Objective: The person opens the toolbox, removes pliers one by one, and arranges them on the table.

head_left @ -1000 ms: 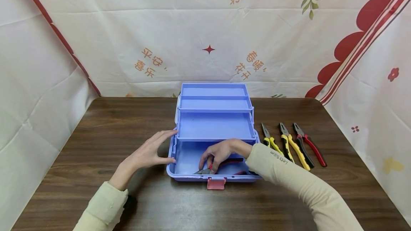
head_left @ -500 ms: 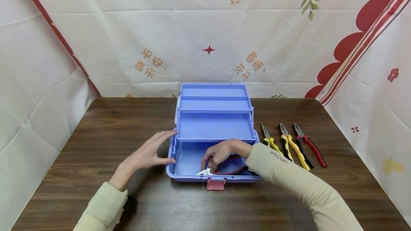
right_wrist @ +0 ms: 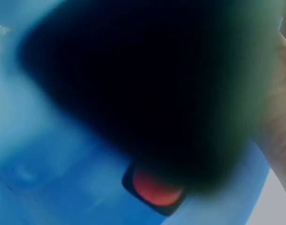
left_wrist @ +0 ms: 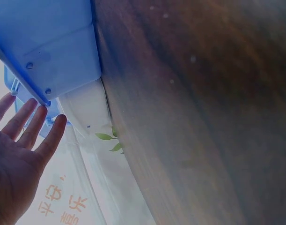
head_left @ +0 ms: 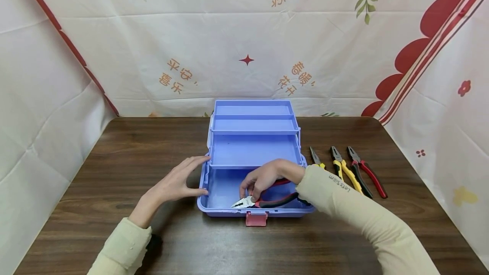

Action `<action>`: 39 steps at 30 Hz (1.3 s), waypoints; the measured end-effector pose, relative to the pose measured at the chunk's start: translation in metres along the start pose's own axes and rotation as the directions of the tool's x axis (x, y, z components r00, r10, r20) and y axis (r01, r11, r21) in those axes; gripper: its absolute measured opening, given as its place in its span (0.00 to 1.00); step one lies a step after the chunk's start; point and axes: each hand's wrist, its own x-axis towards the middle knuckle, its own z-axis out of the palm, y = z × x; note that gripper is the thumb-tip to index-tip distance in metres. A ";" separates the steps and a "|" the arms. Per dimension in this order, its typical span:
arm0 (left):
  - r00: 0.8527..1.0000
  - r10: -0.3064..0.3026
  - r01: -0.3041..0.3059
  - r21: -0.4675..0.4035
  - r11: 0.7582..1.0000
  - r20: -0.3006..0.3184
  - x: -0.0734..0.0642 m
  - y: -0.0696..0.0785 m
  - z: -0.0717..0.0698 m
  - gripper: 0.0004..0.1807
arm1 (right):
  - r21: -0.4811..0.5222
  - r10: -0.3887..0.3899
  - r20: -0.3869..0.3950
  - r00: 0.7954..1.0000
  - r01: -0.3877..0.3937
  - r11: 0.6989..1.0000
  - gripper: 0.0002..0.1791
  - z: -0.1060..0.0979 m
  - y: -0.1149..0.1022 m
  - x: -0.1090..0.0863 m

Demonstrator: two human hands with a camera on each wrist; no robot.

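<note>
A blue toolbox (head_left: pixel 221 213) stands on the table with its stepped trays raised. In its bottom compartment, my right hand (head_left: pixel 263 177) pinches a pair of pliers (head_left: pixel 276 202) near the silver head, which points left. The handles are red and black, spread apart, and partly hidden by the hand and sleeve. My left hand (head_left: pixel 177 180) rests spread at the toolbox's left side, thumb by the lower rim and fingertips by the tray corner. In the left wrist view, that hand's fingers (left_wrist: pixel 51 136) are straight. Something dark and blurred covers most of the right wrist view, above a red-and-black handle end (right_wrist: pixel 157 187).
Right of the toolbox lie yellow-handled needle-nose pliers (head_left: pixel 315 156), partly under the sleeve, yellow-and-black pliers (head_left: pixel 345 169) and red-and-black pliers (head_left: pixel 364 171). A pink latch (head_left: pixel 256 219) hangs at the toolbox front. A printed cloth (head_left: pixel 133 54) stands behind the brown table (head_left: pixel 126 156).
The pliers in my right hand have turned and come up, so more of the handles and the bright head shows. My right wrist has risen slightly. The left hand stays in place.
</note>
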 end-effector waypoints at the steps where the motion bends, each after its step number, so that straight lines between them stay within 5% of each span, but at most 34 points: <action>1: 1.000 0.001 -0.001 -0.003 1.000 -0.001 0.000 0.000 0.000 0.47 | -0.007 0.001 0.000 1.000 -0.001 1.000 0.11 -0.001 -0.001 -0.002; 17: 1.000 0.006 -0.006 0.002 1.000 -0.008 -0.001 0.001 0.000 0.46 | 0.041 -0.035 -0.068 0.997 0.038 0.998 0.13 -0.009 -0.008 -0.034; 39: 1.000 0.004 -0.004 -0.006 1.000 -0.007 -0.001 0.001 0.001 0.46 | 0.111 -0.050 -0.207 0.977 0.074 0.991 0.14 -0.009 0.018 -0.093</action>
